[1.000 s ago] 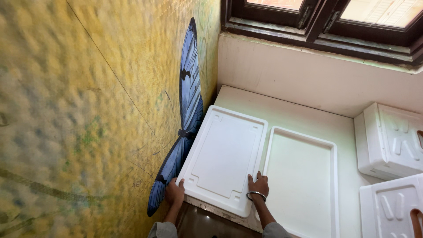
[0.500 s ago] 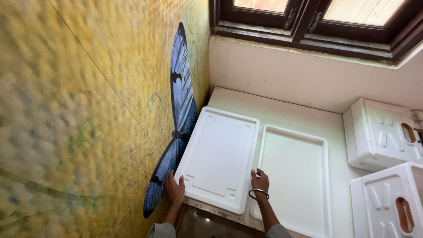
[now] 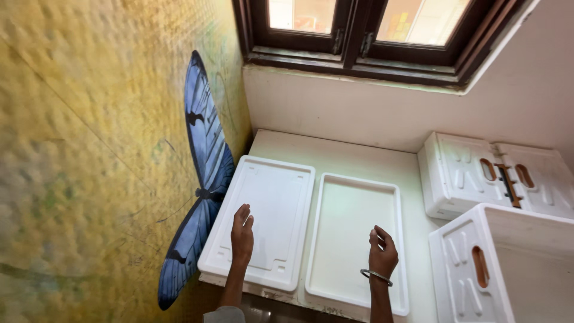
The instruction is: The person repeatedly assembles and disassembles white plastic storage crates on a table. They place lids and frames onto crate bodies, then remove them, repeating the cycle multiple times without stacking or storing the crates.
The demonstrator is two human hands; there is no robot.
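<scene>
Left of the hands, a textured yellow wall [image 3: 89, 119] painted with a large blue butterfly [image 3: 200, 179]. Beyond the hands, a plain white wall [image 3: 359, 107] under a dark wooden window frame [image 3: 353, 36], with daylight coming through the panes. Below it, a white surface [image 3: 335, 157] running into the corner. Soft, even light, brightest near the window.

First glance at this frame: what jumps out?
The big blue butterfly painted on the yellow wall at left grabs the eye first. Below the dark-framed window, two flat white foam trays lie side by side on the white counter: the left hand hovers over the left tray, the right hand, with a metal bangle, over the right tray. White foam boxes with handle slots sit at right.
</scene>
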